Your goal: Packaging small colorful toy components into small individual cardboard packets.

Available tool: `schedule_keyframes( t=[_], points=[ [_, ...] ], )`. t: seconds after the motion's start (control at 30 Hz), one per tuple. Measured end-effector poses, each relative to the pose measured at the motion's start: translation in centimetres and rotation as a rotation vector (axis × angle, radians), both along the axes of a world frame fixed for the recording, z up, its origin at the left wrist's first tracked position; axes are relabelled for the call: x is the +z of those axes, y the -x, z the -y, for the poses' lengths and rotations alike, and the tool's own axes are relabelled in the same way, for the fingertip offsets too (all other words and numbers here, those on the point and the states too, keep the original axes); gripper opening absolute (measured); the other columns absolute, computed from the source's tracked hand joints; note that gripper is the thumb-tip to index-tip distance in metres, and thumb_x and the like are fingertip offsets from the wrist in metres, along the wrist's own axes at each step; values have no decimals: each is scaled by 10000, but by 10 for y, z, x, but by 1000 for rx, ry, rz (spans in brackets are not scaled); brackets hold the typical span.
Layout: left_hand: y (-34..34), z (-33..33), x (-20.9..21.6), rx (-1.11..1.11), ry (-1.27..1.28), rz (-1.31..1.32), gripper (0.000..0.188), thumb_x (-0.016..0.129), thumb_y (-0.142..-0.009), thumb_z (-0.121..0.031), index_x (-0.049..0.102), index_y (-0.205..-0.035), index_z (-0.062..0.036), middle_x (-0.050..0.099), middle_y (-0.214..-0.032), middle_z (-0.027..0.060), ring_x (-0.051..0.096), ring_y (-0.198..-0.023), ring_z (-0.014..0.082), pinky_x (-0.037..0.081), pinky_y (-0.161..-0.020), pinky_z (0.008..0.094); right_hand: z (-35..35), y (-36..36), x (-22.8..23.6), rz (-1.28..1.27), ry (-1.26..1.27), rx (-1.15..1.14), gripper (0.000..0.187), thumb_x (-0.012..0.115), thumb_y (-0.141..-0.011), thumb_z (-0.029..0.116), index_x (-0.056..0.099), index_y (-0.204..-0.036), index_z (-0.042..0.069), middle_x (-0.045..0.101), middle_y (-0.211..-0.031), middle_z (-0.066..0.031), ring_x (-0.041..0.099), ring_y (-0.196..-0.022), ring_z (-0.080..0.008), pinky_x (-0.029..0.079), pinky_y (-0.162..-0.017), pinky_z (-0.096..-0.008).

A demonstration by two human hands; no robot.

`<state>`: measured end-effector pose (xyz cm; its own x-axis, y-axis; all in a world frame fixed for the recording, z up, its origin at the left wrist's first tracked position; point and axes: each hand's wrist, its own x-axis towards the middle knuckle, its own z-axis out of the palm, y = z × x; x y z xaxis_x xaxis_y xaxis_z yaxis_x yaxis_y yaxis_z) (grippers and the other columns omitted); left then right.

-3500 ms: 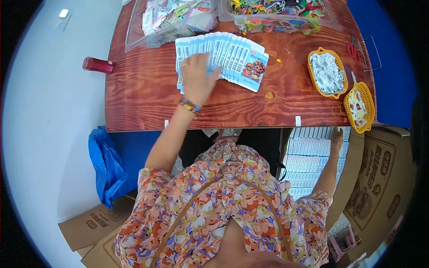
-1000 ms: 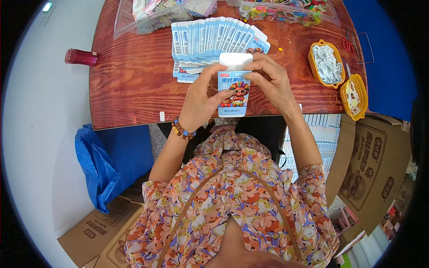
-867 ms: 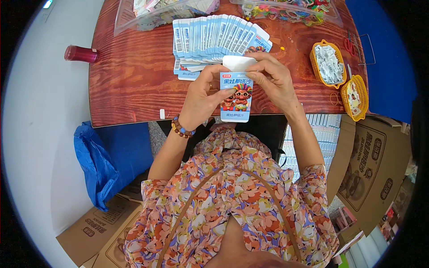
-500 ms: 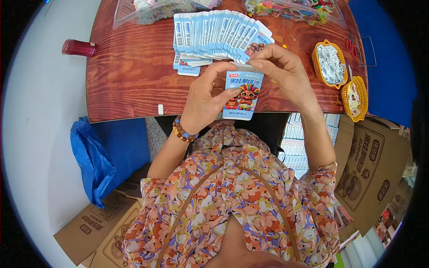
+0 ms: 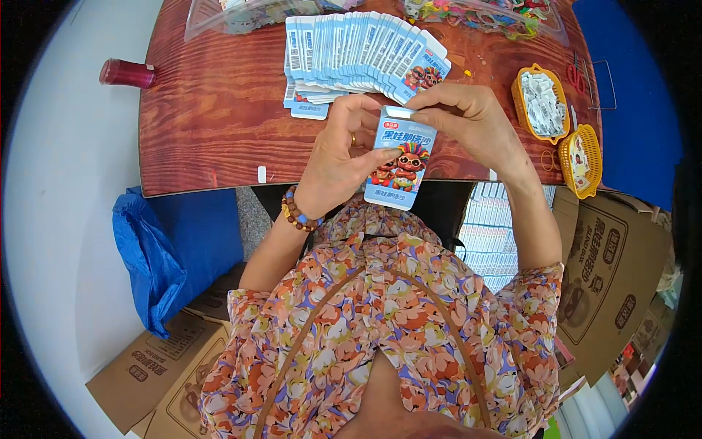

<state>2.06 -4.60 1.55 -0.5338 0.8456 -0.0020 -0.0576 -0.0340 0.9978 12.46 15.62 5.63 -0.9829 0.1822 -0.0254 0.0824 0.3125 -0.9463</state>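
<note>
In front of me, just past the table's near edge, I hold a small light-blue carton (image 5: 401,170) with cartoon figures printed on its front. My left hand (image 5: 335,155) is closed on its left side, thumb across the front and fingers behind. With thumb and index finger together, my right hand (image 5: 474,118) pinches the top right corner, by a pale flap at the carton's upper end. Whether anything is inside the carton cannot be seen. Beyond my hands, a fanned row of similar flat cartons (image 5: 344,53) lies on the table.
On the right stand a yellow basket (image 5: 518,110) of small white sachets and another yellow basket (image 5: 597,164) of printed cards. Red-handled scissors (image 5: 575,77) lie beside them. Clear bins (image 5: 191,29) line the far side. A dark red cup (image 5: 128,74) lies at the left edge.
The carton has come slightly nearer to me and tilts more. My right hand has shifted a little right and down, still at the carton's top. My left hand keeps its grip.
</note>
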Motion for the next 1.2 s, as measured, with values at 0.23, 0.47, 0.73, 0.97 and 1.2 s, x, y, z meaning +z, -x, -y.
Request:
schedule_keyframes(
  t=[0.23,0.47,0.73,0.97,1.2],
  points=[
    [0,-3,-4,39,28,-30,612,774,-817,-74,380,-1285,-44,629,-986,104,647,-821,141,533,-695,274,1,-1,-3,-96,-89,28,153,658,-901,2,717,-1041,-15,712,-902,-43,656,-866,-89,526,-760,-241],
    [-6,-5,-1,54,34,-14,720,753,-825,-56,369,-1434,-77,621,-970,89,647,-823,135,531,-692,280,10,-7,-3,-225,-342,31,164,652,-884,-4,710,-1037,-16,718,-978,-116,698,-922,-196,547,-788,-295],
    [-11,-7,-8,4,68,-56,623,746,-823,-46,503,-1396,-74,626,-1066,74,648,-915,130,539,-757,287,16,-19,1,-243,-688,64,255,674,-874,10,692,-1128,20,711,-1077,-126,701,-977,-237,557,-823,-315],
    [-9,-6,-13,6,3,-9,539,721,-845,-18,547,-1354,-44,617,-1221,92,635,-1052,145,555,-867,298,8,-28,-19,4,-67,-169,239,679,-871,-22,696,-1108,-3,713,-1052,-114,689,-954,-186,552,-819,-294],
    [-7,-4,-11,-82,-13,59,529,666,-885,25,511,-1386,-47,597,-1245,87,638,-1068,150,559,-894,296,4,-30,-23,-293,-258,-32,230,719,-836,8,709,-1065,-4,714,-1028,-114,698,-926,-216,561,-793,-303]
  ],
)
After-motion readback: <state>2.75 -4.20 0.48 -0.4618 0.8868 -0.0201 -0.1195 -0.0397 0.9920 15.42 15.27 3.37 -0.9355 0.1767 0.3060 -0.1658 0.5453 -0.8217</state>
